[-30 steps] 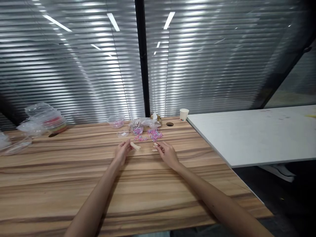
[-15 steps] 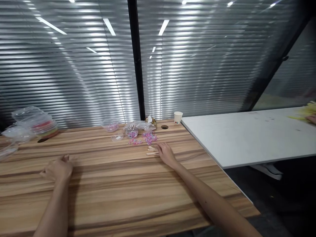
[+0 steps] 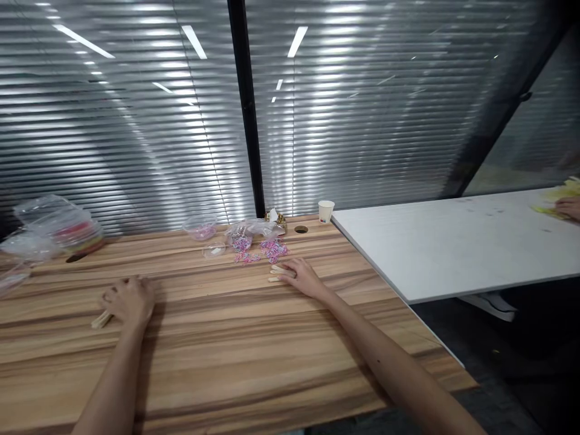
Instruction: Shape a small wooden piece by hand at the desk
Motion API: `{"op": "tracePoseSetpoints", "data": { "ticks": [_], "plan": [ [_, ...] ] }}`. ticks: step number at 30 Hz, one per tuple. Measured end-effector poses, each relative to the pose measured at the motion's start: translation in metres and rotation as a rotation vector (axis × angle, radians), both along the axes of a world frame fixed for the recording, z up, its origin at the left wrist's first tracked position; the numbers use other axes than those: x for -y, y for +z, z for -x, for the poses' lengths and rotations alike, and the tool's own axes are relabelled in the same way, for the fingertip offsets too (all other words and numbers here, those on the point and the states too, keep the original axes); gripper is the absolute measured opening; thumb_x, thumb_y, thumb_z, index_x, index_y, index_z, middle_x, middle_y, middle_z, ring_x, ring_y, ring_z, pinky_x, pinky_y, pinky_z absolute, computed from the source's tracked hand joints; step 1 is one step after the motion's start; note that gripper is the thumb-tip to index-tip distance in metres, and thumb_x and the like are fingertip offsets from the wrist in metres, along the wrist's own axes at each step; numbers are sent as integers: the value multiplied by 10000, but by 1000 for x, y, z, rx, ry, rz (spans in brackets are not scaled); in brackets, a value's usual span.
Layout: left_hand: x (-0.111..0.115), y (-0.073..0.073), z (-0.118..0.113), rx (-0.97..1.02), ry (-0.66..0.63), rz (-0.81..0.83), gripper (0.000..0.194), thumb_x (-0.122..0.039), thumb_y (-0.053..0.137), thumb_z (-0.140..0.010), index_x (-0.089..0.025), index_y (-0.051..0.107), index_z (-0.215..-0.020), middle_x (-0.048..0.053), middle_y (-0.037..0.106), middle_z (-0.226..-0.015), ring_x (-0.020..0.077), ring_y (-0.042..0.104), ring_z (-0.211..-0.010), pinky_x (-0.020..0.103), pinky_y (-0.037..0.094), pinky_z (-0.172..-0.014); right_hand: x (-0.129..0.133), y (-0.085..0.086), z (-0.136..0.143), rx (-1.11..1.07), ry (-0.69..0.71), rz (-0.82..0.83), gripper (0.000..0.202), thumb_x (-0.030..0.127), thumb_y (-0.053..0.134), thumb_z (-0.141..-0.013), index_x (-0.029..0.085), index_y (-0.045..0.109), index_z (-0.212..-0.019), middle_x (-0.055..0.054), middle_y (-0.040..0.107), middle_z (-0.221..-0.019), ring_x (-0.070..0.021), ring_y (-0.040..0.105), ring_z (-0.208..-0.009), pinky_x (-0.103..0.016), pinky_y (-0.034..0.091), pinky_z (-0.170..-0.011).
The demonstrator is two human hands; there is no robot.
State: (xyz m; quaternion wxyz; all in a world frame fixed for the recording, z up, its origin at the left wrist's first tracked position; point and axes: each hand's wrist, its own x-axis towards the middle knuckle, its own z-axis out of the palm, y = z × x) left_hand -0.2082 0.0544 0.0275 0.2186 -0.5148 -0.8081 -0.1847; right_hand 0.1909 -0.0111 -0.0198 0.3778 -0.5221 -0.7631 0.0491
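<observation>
On the left of the wooden table (image 3: 217, 374), my left hand (image 3: 131, 299) is closed around a small bundle of pale wooden sticks (image 3: 101, 319), whose ends stick out at its lower left. Farther right, my right hand (image 3: 302, 277) has its fingers on pale wooden sticks (image 3: 281, 272) lying on the tabletop; their rounded ends point left. Just behind these sticks are piles of pink, purple and blue small loops (image 3: 273, 249), beside a clear plastic bag (image 3: 254, 229).
Clear bags with coloured rolls (image 3: 75, 232) lie at the back left. Along the back edge are a clear bowl (image 3: 200, 229), a round lid (image 3: 214, 250) and a paper cup (image 3: 325, 211). At a white table (image 3: 453, 248), another person's hand (image 3: 570, 207) holds yellow material.
My left hand has shifted right and slightly up, and the stick bundle beneath it now shows. My right hand has barely moved; its fingers have spread over the sticks. The view has shifted slightly.
</observation>
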Motion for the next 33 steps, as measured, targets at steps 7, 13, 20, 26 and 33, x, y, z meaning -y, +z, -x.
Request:
{"op": "tracePoseSetpoints", "data": {
  "ticks": [7, 13, 20, 26, 33],
  "plan": [
    [21, -5, -117, 208, -855, -114, 303, -287, 398, -812, -154, 614, -978, 121, 558, -1047, 243, 487, -958, 376, 337, -861, 2, -4, 9, 189, 35, -55, 173, 270, 523, -822, 184, 618, -939, -63, 566, -903, -172, 478, -883, -295, 389, -785],
    [59, -19, -179, 897, -1279, 138, 327, -320, 572, -718, -200, 620, -1018, 95, 584, -1033, 215, 540, -926, 318, 431, -802, 8, -1, 25, 173, 113, -114, 165, 246, 484, -846, 174, 614, -917, -63, 566, -881, -160, 487, -854, -295, 390, -775],
    [62, -23, -181, 1038, -1298, 305, 274, -315, 600, -696, -193, 666, -933, 77, 661, -890, 204, 591, -802, 294, 449, -740, 17, 5, 39, 127, 174, -96, 185, 246, 450, -864, 178, 608, -933, -55, 571, -881, -156, 500, -867, -282, 399, -790],
    [59, -22, -182, 1347, -1098, 373, 287, -339, 676, -604, -148, 673, -819, 65, 682, -726, 202, 615, -661, 303, 471, -665, 16, 5, 36, -48, 119, -48, 281, 275, 521, -818, 192, 556, -1085, -70, 552, -1032, -162, 512, -945, -288, 414, -817],
    [52, -30, -179, 1557, -950, 295, 364, -326, 728, -546, -122, 644, -835, 84, 684, -807, 198, 629, -764, 309, 461, -770, 4, 1, 33, -659, 56, 302, 358, 306, 658, -660, 113, 584, -952, -58, 615, -791, -135, 581, -658, -260, 480, -624]
  ]
}}
